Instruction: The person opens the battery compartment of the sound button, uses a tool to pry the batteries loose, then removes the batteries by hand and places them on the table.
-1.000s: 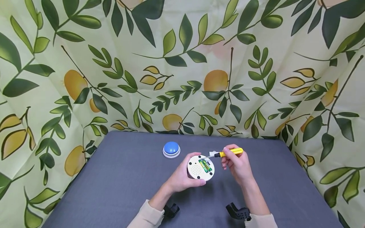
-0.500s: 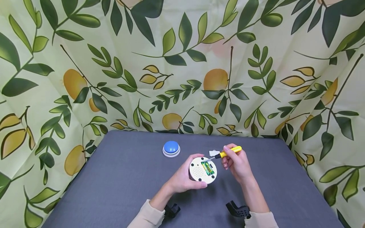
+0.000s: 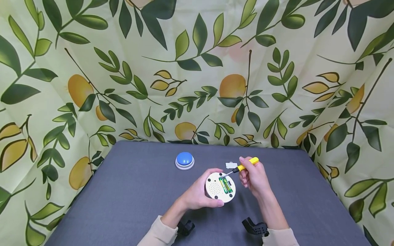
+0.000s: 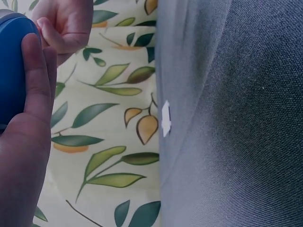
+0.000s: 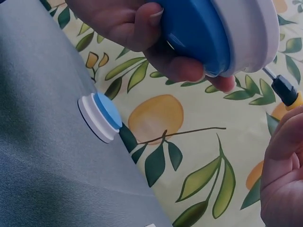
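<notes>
My left hand (image 3: 197,194) grips a round push button (image 3: 213,188) by its rim, thumb at the bottom and fingers along the far side. Its white underside faces up, and two green batteries (image 3: 226,185) lie in the uncovered compartment. In the right wrist view its blue dome (image 5: 196,38) faces the left palm. My right hand (image 3: 256,177) pinches a small screwdriver (image 3: 250,164) with a yellow handle and black collar. The screwdriver's metal tip reaches the upper end of the batteries.
A small white battery cover (image 3: 231,165) lies on the grey-covered table (image 3: 129,198) just behind the screwdriver. Farther back and left sits a second blue-domed push button (image 3: 184,159), dome up. A leaf-patterned cloth (image 3: 197,78) hangs behind the table.
The left hand has brought the button slightly right and nearer. The screwdriver has moved a little nearer and its handle tilts up more, the tip staying at the batteries. More of the battery cover shows.
</notes>
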